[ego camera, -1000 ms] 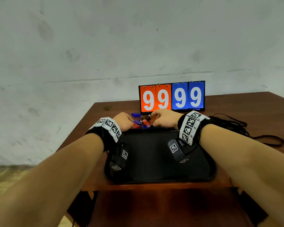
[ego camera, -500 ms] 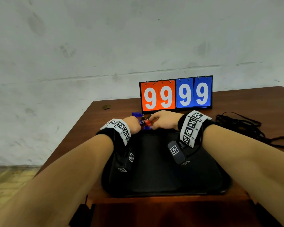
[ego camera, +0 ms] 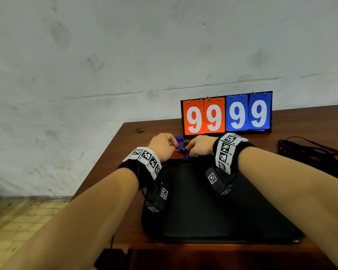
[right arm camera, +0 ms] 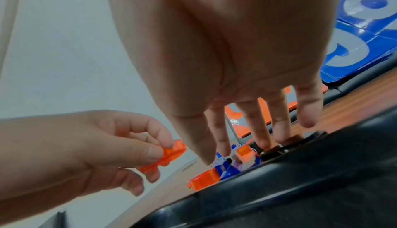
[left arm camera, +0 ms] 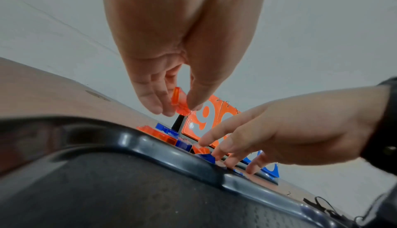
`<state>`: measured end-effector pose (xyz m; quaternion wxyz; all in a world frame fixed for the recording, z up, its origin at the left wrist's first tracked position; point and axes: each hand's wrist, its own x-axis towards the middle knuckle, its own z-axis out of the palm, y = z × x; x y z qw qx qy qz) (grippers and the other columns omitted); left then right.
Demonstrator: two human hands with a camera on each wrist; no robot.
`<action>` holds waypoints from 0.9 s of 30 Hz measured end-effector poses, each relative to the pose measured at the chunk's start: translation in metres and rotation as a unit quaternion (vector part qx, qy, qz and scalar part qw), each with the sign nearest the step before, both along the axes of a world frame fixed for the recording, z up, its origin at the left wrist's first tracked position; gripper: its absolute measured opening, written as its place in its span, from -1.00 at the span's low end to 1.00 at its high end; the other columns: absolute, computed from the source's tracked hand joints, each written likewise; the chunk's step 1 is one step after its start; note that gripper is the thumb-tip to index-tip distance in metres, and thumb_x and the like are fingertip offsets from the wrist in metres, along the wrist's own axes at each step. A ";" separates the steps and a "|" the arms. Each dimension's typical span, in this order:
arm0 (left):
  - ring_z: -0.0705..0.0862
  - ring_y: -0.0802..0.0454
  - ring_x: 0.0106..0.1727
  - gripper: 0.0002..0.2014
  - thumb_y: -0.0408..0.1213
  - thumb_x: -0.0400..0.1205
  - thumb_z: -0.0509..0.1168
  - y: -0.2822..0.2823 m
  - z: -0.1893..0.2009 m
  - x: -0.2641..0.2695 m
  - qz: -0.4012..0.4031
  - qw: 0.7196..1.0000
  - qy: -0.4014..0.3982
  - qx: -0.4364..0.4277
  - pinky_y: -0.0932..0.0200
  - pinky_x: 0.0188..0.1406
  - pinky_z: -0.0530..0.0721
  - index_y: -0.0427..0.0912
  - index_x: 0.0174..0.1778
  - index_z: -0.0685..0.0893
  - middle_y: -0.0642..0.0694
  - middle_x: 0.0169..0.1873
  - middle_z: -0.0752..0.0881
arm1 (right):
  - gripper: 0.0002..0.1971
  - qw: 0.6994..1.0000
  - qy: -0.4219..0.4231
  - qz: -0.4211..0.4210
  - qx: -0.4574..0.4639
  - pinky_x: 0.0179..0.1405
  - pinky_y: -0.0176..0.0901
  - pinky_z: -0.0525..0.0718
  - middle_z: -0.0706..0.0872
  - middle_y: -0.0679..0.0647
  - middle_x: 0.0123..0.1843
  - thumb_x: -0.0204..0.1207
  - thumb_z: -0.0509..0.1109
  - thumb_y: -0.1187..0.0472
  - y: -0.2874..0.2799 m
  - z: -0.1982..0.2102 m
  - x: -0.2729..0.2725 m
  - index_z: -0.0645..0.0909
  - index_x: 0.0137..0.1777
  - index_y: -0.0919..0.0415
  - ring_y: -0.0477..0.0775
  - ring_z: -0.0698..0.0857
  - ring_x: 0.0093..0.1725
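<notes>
A small pile of translucent orange and blue plastic pieces (ego camera: 180,150) lies on the wooden table just past the far rim of a black tray (ego camera: 213,211). My left hand (left arm camera: 178,106) pinches one orange piece (left arm camera: 179,102) between thumb and fingers and holds it a little above the pile (left arm camera: 171,136). The right wrist view shows the same orange piece (right arm camera: 169,155) in that pinch. My right hand (right arm camera: 247,138) reaches down with straight fingers. Its fingertips (right arm camera: 264,143) are at the pile (right arm camera: 225,168) and hold nothing.
A flip scoreboard (ego camera: 226,114) reading 99 in orange and 99 in blue stands behind the pile. Black cables (ego camera: 310,152) lie on the table at the right. The table's left edge (ego camera: 105,152) is close to my left wrist, with floor below.
My head has turned left, so the scene sits further right in view. Both hands stay at the pile, and the left hand now holds an orange piece raised above it.
</notes>
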<state>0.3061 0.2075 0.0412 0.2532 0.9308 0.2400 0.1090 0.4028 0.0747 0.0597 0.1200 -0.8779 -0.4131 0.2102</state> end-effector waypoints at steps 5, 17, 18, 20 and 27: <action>0.75 -0.04 -0.06 -0.85 -0.35 0.60 0.34 0.007 0.000 -0.010 -0.018 0.996 -0.023 -0.080 -0.05 0.12 0.74 0.00 -0.22 0.70 -0.03 -0.14 0.78 | -0.58 0.999 -0.018 -0.005 -0.038 0.44 -0.08 0.51 0.64 0.14 0.41 0.64 0.36 0.08 0.014 -0.007 0.003 0.59 0.45 0.23 0.13 0.60 0.37; 0.60 0.10 -0.45 -0.97 -0.34 0.65 0.32 -0.001 0.001 -0.032 0.040 0.977 -0.085 -0.191 0.22 -0.47 0.61 -0.16 -0.08 0.59 -0.09 -0.37 0.66 | -0.79 0.986 -0.022 -0.089 0.140 -0.04 -0.15 0.72 0.77 0.06 0.09 0.60 0.40 0.12 0.003 -0.017 0.014 0.77 0.11 0.17 0.06 0.72 0.04; 0.60 0.09 -0.46 -0.96 -0.36 0.65 0.31 -0.001 0.000 -0.035 0.044 0.975 -0.091 -0.199 0.20 -0.48 0.61 -0.17 -0.08 0.57 -0.11 -0.37 0.66 | -0.83 0.977 -0.017 -0.099 0.187 -0.12 -0.21 0.68 0.75 0.02 0.08 0.60 0.41 0.15 -0.001 -0.016 0.012 0.77 0.08 0.16 0.02 0.70 0.02; 0.61 0.06 -0.45 -0.91 -0.40 0.64 0.32 -0.004 0.001 -0.043 0.053 0.969 -0.106 -0.218 0.16 -0.49 0.60 -0.15 -0.08 0.53 -0.14 -0.33 0.65 | -0.88 0.962 0.012 -0.103 0.251 -0.14 -0.27 0.64 0.73 -0.02 0.06 0.58 0.43 0.22 -0.011 -0.009 0.004 0.78 0.02 0.19 -0.05 0.68 0.03; 0.70 0.05 -0.38 -0.70 -0.48 0.68 0.26 -0.032 0.013 -0.072 0.078 0.944 -0.107 -0.303 0.19 -0.44 0.71 -0.14 0.30 0.53 -0.12 -0.16 0.71 | -0.87 0.930 0.138 -0.118 0.320 -0.32 -0.20 0.77 0.75 0.21 0.01 0.53 0.48 0.34 -0.050 0.012 -0.035 0.63 0.04 0.27 0.08 0.78 -0.18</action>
